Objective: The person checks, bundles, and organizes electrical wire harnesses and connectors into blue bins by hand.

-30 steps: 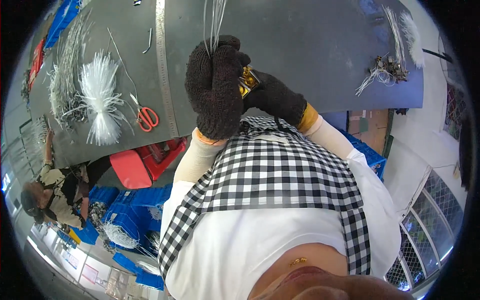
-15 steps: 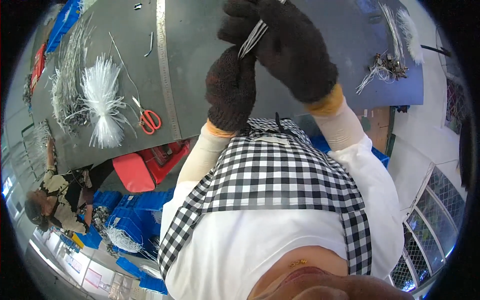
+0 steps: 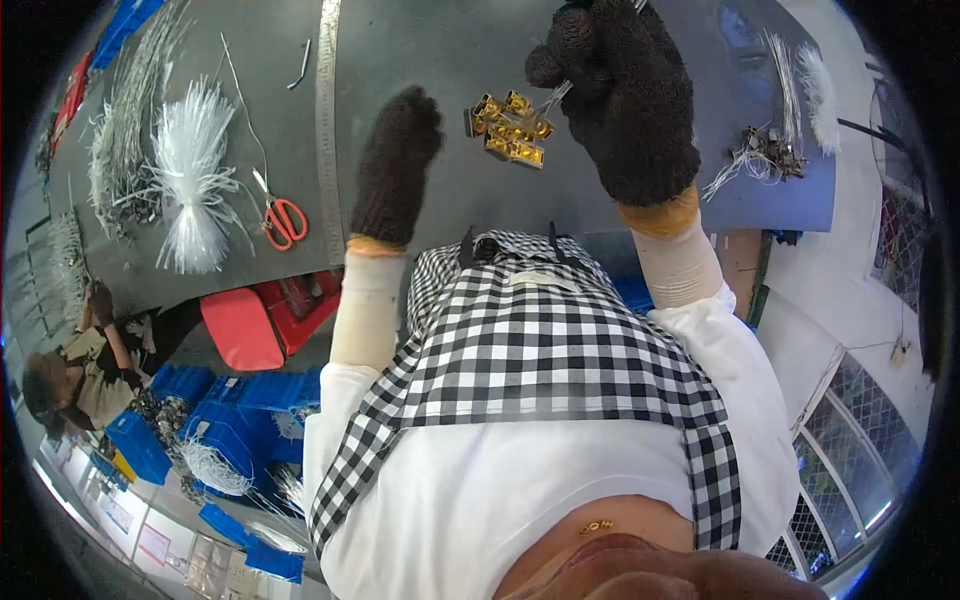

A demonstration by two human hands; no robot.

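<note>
In a dark knitted glove, my right hand (image 3: pixel 635 105) is closed around a thin bundle of grey wires (image 3: pixel 556 97). From the bundle's lower left end hangs a cluster of small gold-coloured metal pieces (image 3: pixel 512 128), box-like with shiny faces. Further left my left hand (image 3: pixel 398 165), gloved the same way, is apart from the bundle with nothing visible in it; its fingers point away from me, stretched and side by side. Between my left hand and the table's left side lies a metal ruler strip (image 3: pixel 327 130).
Red-handled scissors (image 3: pixel 284 222), a white fanned strand bundle (image 3: pixel 197 190) and grey wire bundles (image 3: pixel 135 120) lie at left on the dark table (image 3: pixel 270 60). Wires with metal parts (image 3: pixel 770 150) lie at right. A red stool (image 3: pixel 243 330), blue crates (image 3: pixel 235 425) and another person (image 3: pixel 85 375) are lower left.
My left hand has come away from the bundle and moved left. My right hand has shifted right with the wires, and the gold-coloured pieces have come into view.
</note>
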